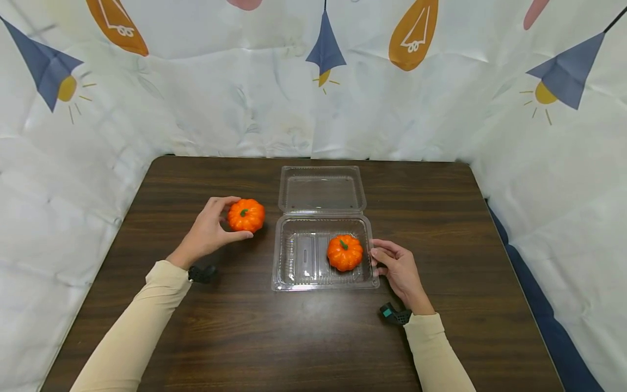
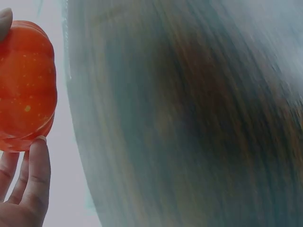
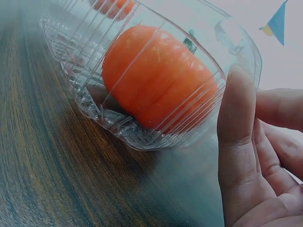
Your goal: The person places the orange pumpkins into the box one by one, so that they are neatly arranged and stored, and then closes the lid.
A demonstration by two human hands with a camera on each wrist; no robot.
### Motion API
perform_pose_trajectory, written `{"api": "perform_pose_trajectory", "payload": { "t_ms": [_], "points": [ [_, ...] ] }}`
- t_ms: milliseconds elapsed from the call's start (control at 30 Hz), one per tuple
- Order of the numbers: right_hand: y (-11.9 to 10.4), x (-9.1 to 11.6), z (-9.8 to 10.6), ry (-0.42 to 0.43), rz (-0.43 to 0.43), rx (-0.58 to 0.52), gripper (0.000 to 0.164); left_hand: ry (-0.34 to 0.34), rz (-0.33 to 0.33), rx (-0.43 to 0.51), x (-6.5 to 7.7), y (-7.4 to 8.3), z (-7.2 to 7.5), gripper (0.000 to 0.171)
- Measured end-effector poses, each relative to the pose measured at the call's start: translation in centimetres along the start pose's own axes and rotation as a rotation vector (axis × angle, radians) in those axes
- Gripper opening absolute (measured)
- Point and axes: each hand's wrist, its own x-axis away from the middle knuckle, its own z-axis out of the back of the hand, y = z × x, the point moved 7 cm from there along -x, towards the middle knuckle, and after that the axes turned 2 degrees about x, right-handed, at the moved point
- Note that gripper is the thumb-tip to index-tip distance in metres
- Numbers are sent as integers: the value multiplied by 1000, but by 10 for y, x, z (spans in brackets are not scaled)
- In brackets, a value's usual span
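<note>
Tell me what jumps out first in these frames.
Two small orange toy pumpkins with green stems stand out on the dark brown wooden table: the left hand grips one left of the clear plastic clamshell box, and the other sits in the box's right side. The box's lid lies open toward the back, and the right hand rests at its right edge.
</note>
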Motion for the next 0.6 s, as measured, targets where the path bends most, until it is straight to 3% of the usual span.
{"api": "perform_pose_trajectory", "payload": {
  "t_ms": [600],
  "points": [
    [1, -1, -1, 4, 6, -1, 29, -45, -118, 40, 1, 43, -13, 91]
  ]
}}
